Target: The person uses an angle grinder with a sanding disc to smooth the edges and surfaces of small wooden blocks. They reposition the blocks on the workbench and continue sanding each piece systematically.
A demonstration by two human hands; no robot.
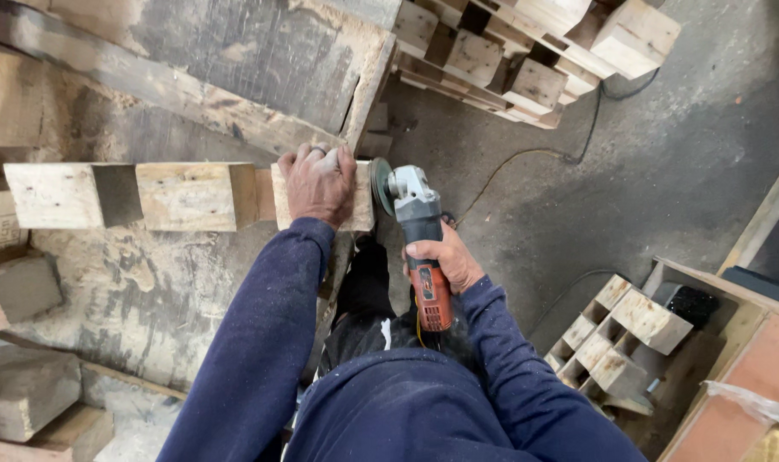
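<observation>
Head view, left to right: a row of wooden blocks (124,195) lies on the workbench (150,291). My left hand (319,181) presses flat on the end block (361,198). My right hand (445,259) grips the angle grinder (419,235), its disc (380,184) at that block's end face. I judge the grinding unfinished; how much remains, I can't tell.

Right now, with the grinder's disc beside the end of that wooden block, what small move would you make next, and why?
Probably ease the disc sideways against the end face of the wooden block. The left hand already presses down on that block, and the right hand grips the angle grinder with its disc right beside that end.
</observation>
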